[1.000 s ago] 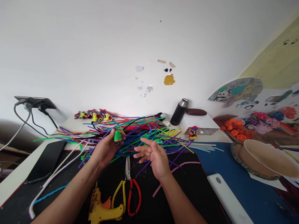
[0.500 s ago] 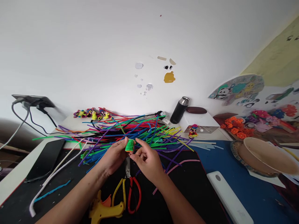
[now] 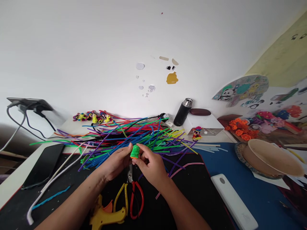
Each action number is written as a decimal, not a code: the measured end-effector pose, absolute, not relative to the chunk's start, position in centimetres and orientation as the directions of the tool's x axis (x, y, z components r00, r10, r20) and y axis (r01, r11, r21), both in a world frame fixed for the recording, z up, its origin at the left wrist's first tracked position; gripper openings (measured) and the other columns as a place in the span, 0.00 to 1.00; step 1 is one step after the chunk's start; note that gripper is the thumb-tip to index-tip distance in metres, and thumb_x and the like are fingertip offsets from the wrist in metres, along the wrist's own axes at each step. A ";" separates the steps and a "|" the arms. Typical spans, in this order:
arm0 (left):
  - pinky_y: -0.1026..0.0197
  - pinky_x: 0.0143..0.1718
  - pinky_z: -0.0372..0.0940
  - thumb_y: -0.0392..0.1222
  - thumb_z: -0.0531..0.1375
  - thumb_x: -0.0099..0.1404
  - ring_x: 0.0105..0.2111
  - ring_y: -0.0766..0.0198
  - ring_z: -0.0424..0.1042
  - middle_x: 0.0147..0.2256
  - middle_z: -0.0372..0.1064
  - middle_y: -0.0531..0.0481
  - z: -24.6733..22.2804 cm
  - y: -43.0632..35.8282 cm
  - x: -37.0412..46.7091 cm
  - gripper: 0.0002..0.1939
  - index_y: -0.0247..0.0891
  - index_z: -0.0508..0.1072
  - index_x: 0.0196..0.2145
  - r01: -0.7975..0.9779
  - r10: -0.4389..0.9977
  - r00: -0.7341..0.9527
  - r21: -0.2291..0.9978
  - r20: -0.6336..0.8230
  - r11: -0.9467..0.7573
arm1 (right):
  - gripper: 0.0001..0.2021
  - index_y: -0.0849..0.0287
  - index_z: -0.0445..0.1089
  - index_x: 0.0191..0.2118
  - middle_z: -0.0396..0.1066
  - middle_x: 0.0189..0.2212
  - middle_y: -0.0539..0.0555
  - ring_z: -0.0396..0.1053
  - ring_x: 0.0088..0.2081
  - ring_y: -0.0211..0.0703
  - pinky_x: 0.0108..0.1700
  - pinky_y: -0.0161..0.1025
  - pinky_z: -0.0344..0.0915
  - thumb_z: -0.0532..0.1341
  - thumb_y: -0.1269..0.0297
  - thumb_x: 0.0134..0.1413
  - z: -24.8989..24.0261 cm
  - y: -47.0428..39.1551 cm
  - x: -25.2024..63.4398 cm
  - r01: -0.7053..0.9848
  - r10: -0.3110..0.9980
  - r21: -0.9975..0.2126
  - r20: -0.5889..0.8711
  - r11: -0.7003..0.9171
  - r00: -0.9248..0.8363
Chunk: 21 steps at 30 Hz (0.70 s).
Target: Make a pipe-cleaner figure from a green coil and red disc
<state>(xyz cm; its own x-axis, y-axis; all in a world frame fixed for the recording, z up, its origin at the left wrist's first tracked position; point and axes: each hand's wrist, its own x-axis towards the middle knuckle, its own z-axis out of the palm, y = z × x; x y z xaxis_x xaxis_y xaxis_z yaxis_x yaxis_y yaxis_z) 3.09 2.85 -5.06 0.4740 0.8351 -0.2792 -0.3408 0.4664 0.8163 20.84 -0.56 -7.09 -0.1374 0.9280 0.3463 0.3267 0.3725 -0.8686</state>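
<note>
Green fuzzy cylinder with an orange lower edge [image 3: 135, 151]: you have it between both hands, off the work surface, just in front of the pile of multicoloured fuzzy stems [image 3: 144, 137].

Grip: your left hand [image 3: 117, 162] has it from the left side, thumb against the green; the other left fingers are mostly hidden behind. Your right hand [image 3: 153, 164] pinches it from the right, forefinger near the top, thumb at the orange edge. Both grips narrow, both on that one piece. Cylinder is near upright, slight tilt.

Under your hands: metal scissors with one yellow and one red handle [image 3: 130, 179], lying on the black mat with red edging [image 3: 187, 195]. Blades run up beneath your fingers, tips covered. Yellow glue gun with an orange trigger [image 3: 107, 218] is left of the handles, partly behind your left forearm.

Left side of mat: twisted blue strand [image 3: 51, 197], thick white bent stem [image 3: 35, 204], flat black phone-like slab [image 3: 43, 166].

Right side: pink stem [image 3: 189, 164] crosses the mat near your right wrist. White rounded bar with a grey disc [image 3: 233, 201] sits at the mat's right edge, against the blue surface [image 3: 229, 163].

Behind the pile: black bottle with a silver top [image 3: 183, 113], leaning beside the white box [image 3: 203, 123]; small red figure [image 3: 197, 134] stands in front of the box.
</note>
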 end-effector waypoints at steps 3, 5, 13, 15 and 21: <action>0.58 0.37 0.68 0.62 0.76 0.60 0.31 0.60 0.69 0.30 0.74 0.48 -4.9 3.0 2.8 0.25 0.35 0.85 0.35 -0.323 0.825 0.497 0.826 -0.268 0.463 | 0.23 0.57 0.76 0.65 0.75 0.26 0.47 0.70 0.25 0.38 0.32 0.35 0.64 0.69 0.64 0.65 -7.0 -0.6 21.0 0.349 0.931 -0.863 0.335 0.365 -0.145; 0.59 0.37 0.67 0.61 0.77 0.60 0.31 0.60 0.69 0.30 0.74 0.48 -4.8 3.1 2.7 0.24 0.34 0.85 0.34 -0.324 0.830 0.494 0.832 -0.258 0.451 | 0.23 0.55 0.77 0.64 0.76 0.26 0.47 0.70 0.26 0.39 0.32 0.35 0.65 0.70 0.64 0.64 -7.0 -0.6 21.0 0.366 0.934 -0.859 0.330 0.358 -0.140; 0.60 0.38 0.66 0.59 0.78 0.58 0.31 0.60 0.70 0.28 0.75 0.48 -4.5 2.9 2.9 0.22 0.35 0.84 0.30 -0.332 0.841 0.490 0.843 -0.228 0.422 | 0.30 0.54 0.72 0.68 0.77 0.29 0.48 0.70 0.27 0.40 0.31 0.35 0.66 0.72 0.60 0.62 -7.1 -0.8 20.8 0.256 0.941 -0.910 0.289 0.327 -0.177; 0.59 0.39 0.66 0.60 0.78 0.58 0.31 0.60 0.70 0.28 0.76 0.47 -4.5 2.9 2.8 0.23 0.35 0.84 0.31 -0.322 0.838 0.495 0.848 -0.229 0.422 | 0.27 0.55 0.74 0.66 0.74 0.28 0.47 0.68 0.27 0.40 0.31 0.35 0.64 0.72 0.61 0.62 -7.1 -0.7 20.8 0.247 0.944 -0.915 0.283 0.319 -0.171; 0.57 0.43 0.67 0.63 0.73 0.64 0.38 0.55 0.73 0.37 0.78 0.44 -4.0 3.7 0.9 0.26 0.36 0.85 0.45 -0.155 0.866 0.480 0.958 -0.139 0.240 | 0.24 0.55 0.77 0.63 0.63 0.21 0.42 0.60 0.24 0.37 0.30 0.35 0.58 0.72 0.61 0.62 -6.7 -0.4 21.1 0.295 0.956 -0.911 0.255 0.287 -0.142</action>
